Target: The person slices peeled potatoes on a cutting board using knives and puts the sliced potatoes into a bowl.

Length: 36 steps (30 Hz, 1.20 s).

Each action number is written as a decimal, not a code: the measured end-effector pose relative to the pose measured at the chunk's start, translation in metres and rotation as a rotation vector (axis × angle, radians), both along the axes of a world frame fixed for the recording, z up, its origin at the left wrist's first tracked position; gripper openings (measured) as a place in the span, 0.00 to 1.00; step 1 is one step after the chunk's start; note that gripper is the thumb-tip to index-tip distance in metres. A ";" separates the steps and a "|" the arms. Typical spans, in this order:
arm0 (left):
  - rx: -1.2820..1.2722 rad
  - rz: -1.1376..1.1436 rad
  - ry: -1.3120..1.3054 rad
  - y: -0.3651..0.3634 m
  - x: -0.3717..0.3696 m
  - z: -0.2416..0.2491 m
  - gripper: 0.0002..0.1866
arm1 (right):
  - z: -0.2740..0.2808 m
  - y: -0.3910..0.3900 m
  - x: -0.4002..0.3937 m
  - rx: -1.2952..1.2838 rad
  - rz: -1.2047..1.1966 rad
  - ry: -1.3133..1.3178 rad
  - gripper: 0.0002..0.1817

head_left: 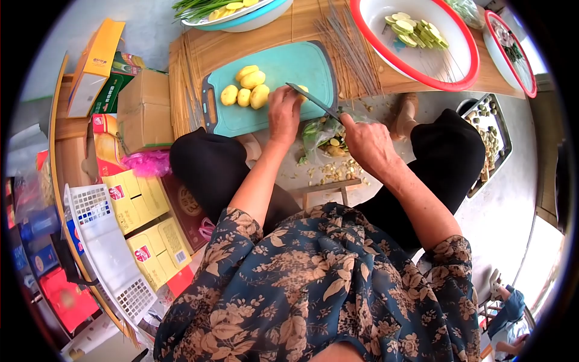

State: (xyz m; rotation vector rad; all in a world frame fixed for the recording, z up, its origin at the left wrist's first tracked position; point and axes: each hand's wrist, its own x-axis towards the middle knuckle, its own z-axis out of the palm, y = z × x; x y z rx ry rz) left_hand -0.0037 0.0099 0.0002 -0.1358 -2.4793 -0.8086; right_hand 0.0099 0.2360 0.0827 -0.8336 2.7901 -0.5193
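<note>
My right hand (370,143) grips the handle of a kitchen knife (318,104), its dark blade pointing up and left over the cutting board. A peeled potato (303,90) shows partly behind the blade, near its tip. My left hand (284,113) has its fingers curled at that potato and appears to hold it; the fingertips are partly hidden. Beneath them lies a teal cutting board (307,60) with a dark edge. Several peeled yellow potatoes (252,79) are grouped on the board, left of my left hand.
Thin skewers (347,45) lie right of the board. A red-rimmed basin (416,75) contains sliced green vegetable; another basin (509,60) stands farther right. A bowl (241,23) is at the back. Below are a plastic bag (325,136) and scraps. Boxes (145,111) stand left, a tray (503,136) right.
</note>
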 end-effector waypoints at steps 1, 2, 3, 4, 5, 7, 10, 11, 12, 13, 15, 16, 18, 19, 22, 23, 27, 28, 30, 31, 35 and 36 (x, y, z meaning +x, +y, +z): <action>0.004 -0.008 0.019 0.000 -0.001 0.000 0.18 | 0.000 0.000 0.000 0.003 0.002 -0.004 0.06; 0.007 -0.017 0.037 -0.001 -0.001 -0.001 0.17 | 0.000 0.000 0.000 0.004 0.000 -0.005 0.06; 0.008 -0.019 0.037 -0.001 -0.001 -0.002 0.17 | 0.001 0.000 -0.001 0.004 -0.003 -0.011 0.06; 0.012 -0.021 0.037 -0.001 -0.001 -0.002 0.17 | 0.002 0.001 -0.001 0.004 -0.006 -0.018 0.06; 0.016 -0.024 0.037 -0.002 -0.001 -0.003 0.18 | 0.003 0.001 -0.001 0.005 -0.010 -0.019 0.06; 0.014 -0.029 0.033 -0.002 -0.002 -0.002 0.18 | 0.004 0.001 -0.004 0.007 0.006 -0.029 0.06; 0.019 -0.037 0.029 -0.002 -0.002 0.000 0.17 | 0.000 0.006 -0.010 0.001 0.059 0.010 0.05; 0.026 -0.041 0.029 -0.001 -0.002 0.001 0.17 | 0.001 0.007 -0.011 0.002 0.056 0.010 0.05; 0.027 -0.043 0.030 -0.001 -0.002 0.002 0.17 | 0.006 0.006 -0.013 0.019 0.065 -0.003 0.05; 0.024 -0.045 0.030 -0.001 -0.002 0.003 0.16 | 0.009 0.006 -0.015 0.036 0.073 -0.017 0.06; 0.021 -0.048 0.030 -0.002 -0.002 0.003 0.16 | 0.012 0.004 -0.018 0.029 0.074 -0.029 0.06; 0.012 -0.048 0.024 -0.002 -0.002 0.003 0.15 | 0.013 0.003 -0.019 0.021 0.077 -0.043 0.06; 0.002 -0.049 0.017 -0.002 -0.001 0.005 0.15 | 0.014 0.001 -0.022 0.019 0.080 -0.045 0.06; 0.006 -0.043 0.019 -0.001 -0.001 0.006 0.14 | 0.014 -0.001 -0.022 0.017 0.082 -0.046 0.06; 0.008 -0.037 0.016 0.001 -0.001 0.007 0.14 | 0.017 -0.006 -0.026 0.022 0.078 -0.068 0.06; 0.006 -0.033 0.014 0.001 -0.001 0.007 0.14 | 0.017 -0.009 -0.028 0.022 0.077 -0.069 0.06; 0.001 -0.028 -0.006 -0.001 -0.001 0.003 0.13 | 0.001 -0.020 -0.037 0.011 0.060 -0.076 0.07; -0.007 -0.028 -0.011 -0.001 -0.001 0.002 0.13 | -0.004 -0.023 -0.039 -0.002 0.057 -0.082 0.07; -0.014 -0.029 -0.016 -0.001 -0.001 0.001 0.13 | -0.010 -0.029 -0.040 0.013 0.052 -0.068 0.07; -0.008 -0.024 -0.018 0.000 0.000 0.001 0.13 | -0.010 -0.030 -0.041 0.029 0.047 -0.054 0.06; 0.004 -0.012 0.005 0.001 0.000 0.001 0.14 | -0.005 -0.021 -0.034 -0.007 0.012 -0.047 0.06; 0.004 -0.003 0.004 0.000 0.001 0.001 0.14 | 0.001 -0.017 -0.029 -0.023 -0.002 -0.050 0.06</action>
